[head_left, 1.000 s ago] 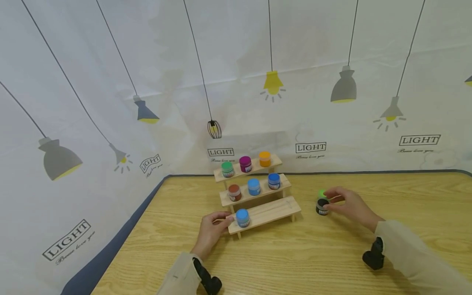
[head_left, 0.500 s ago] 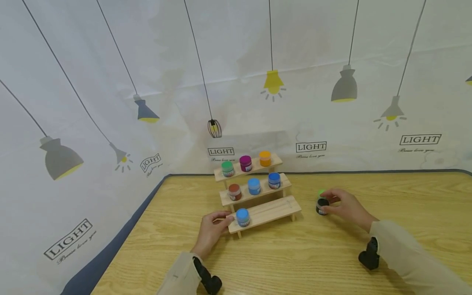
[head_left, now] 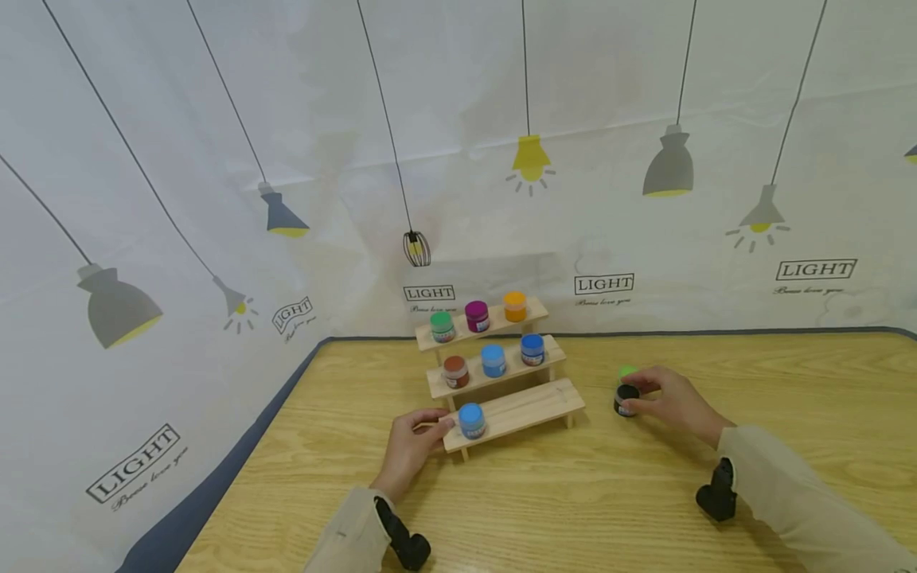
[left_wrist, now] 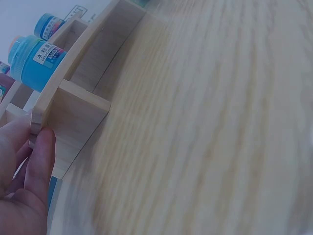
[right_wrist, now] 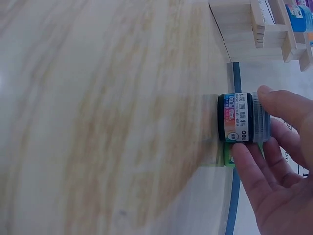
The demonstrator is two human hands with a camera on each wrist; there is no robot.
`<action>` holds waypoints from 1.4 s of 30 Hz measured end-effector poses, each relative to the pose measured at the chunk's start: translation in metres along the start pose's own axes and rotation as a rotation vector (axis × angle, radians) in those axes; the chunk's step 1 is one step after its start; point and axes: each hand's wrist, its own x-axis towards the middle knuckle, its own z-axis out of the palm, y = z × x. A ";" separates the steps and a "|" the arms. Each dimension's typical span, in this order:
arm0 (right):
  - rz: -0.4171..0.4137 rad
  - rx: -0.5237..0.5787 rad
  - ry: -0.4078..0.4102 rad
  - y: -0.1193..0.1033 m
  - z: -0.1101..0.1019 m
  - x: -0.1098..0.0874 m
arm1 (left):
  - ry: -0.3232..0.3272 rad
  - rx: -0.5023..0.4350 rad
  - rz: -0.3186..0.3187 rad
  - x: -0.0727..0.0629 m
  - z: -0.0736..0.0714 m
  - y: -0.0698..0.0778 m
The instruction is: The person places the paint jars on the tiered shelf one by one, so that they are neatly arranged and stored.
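Note:
A three-tier wooden display rack [head_left: 533, 410] stands on the table, and my left hand [head_left: 411, 450] pinches the left end of its lowest step between thumb and fingers. A light blue paint jar [head_left: 472, 422] sits near that end; in the left wrist view the same blue jar [left_wrist: 36, 63] shows just beyond my fingertips. To the right of the rack, my right hand [head_left: 677, 404] grips a black paint jar [head_left: 626, 400] by thumb and fingers, its label visible in the right wrist view. Behind the black jar is a light green jar [head_left: 627, 372], partly hidden by my fingers.
On the middle step stand a brown jar [head_left: 455, 372], a light blue jar [head_left: 493, 360] and a dark blue jar [head_left: 532, 350]. The top step bears a green jar [head_left: 442, 327], a purple jar [head_left: 477, 317] and an orange jar [head_left: 515, 306]. A lamp-print cloth [head_left: 458, 175] hangs behind the table.
My right forearm has shifted slightly left, while the fingers stay at the black jar. The left hand and the rack stay in place.

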 end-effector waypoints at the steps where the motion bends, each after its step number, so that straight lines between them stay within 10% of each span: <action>1: 0.003 0.002 -0.004 0.000 0.000 0.000 | 0.001 0.001 0.001 0.000 0.000 0.000; 34: -0.016 0.096 -0.082 0.000 0.003 -0.005 | -0.021 -0.004 0.012 -0.012 -0.001 0.020; 42: -0.064 0.089 -0.087 -0.015 0.000 -0.011 | -0.022 -0.016 0.005 -0.002 -0.002 0.004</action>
